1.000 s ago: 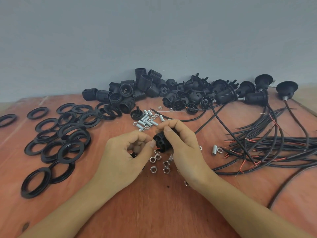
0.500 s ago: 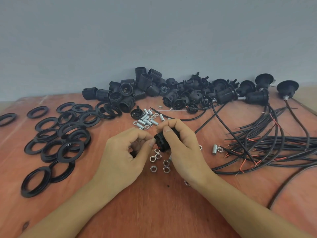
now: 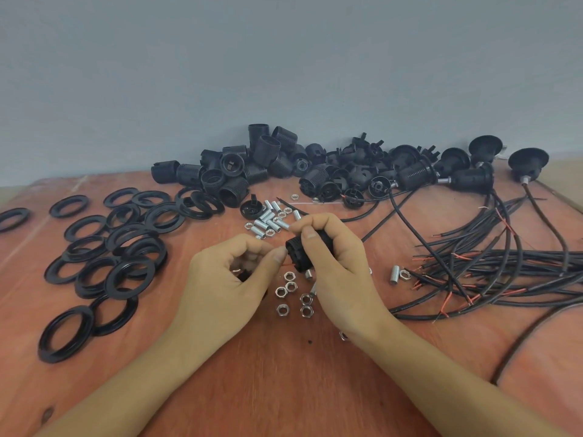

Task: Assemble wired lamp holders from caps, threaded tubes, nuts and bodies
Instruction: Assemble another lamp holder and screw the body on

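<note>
Two hands met above the loose nuts (image 3: 293, 294): our right hand (image 3: 337, 266) gripped a black body (image 3: 298, 255); our left hand (image 3: 224, 279) curled, thumb touching it, contents hidden. Threading seemed underway; next, we judged, careful alignment.

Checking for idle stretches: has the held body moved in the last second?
No. The body in the right hand stays just above the loose nuts, at most edging slightly up from them.

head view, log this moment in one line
right hand: grips black body | left hand: thumb touches body end | nuts: loose on table
</note>
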